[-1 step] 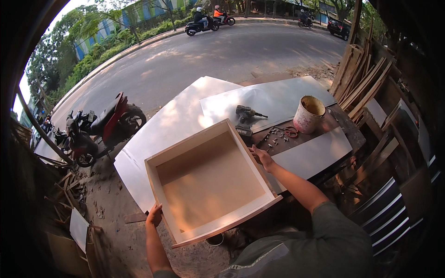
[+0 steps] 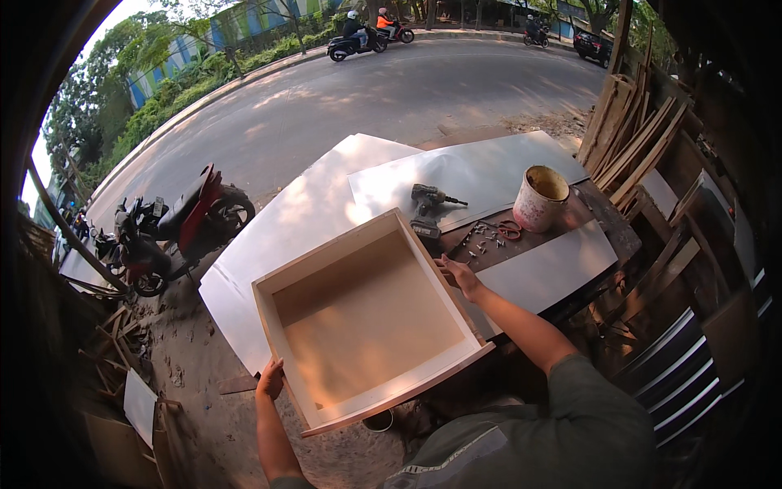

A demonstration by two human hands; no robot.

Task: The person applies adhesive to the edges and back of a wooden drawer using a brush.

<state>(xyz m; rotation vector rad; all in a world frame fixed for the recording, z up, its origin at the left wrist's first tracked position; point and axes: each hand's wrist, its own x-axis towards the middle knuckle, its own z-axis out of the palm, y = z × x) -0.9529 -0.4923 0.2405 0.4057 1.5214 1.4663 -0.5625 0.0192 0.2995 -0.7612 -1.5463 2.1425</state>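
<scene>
A shallow wooden drawer (image 2: 366, 318) with a pale inside is tilted in front of me, its open side facing up. On its left side wall, near the close corner, my left hand (image 2: 271, 378) is closed around the edge. Against the right side wall lies my right hand (image 2: 461, 275), gripping it with the thumb side up; some of its fingertips are hidden behind the wall. A cordless drill (image 2: 427, 210) lies just beyond the drawer's far right corner. Red-handled scissors (image 2: 509, 231) and several small screws (image 2: 487, 242) are scattered to the right of the drawer.
White boards (image 2: 318, 187) cover much of the worktable. A stained paint bucket (image 2: 541, 199) stands at its right. Scrap wood (image 2: 631, 138) leans at the far right, and a parked motorbike (image 2: 191, 208) is to the left. Riders (image 2: 355, 34) pass on the road beyond.
</scene>
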